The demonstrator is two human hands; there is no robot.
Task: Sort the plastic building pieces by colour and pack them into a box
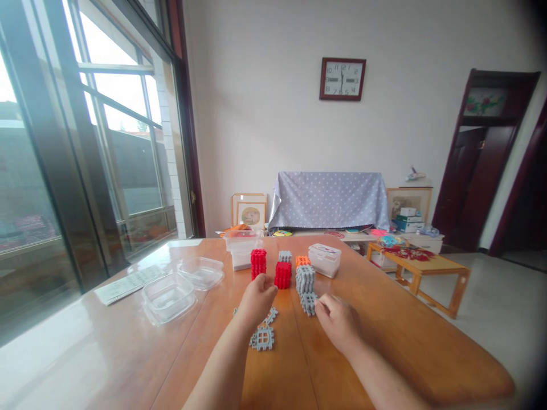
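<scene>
My left hand [257, 300] is closed in front of the red stacks, its fingertips curled down; what they hold, if anything, is hidden. Behind it rise a tall stack of red interlocking blocks [258, 263] and a shorter red stack [283, 275]. My right hand [339, 320] pinches at the right edge of a small stack of grey interlocking blocks [308, 303]. Directly behind that stands a taller grey stack [305, 279], with orange blocks [303, 260] at its back. Loose grey lattice pieces [264, 338] lie below my left wrist, partly covered by my forearm.
Clear plastic containers [168, 299] sit on the wooden table [205, 353] at left, beside a printed sheet [128, 285]. More clear tubs [241, 259] stand behind the red stack. A lidded clear box [325, 260] is at the back right. The table's right edge curves past my right arm.
</scene>
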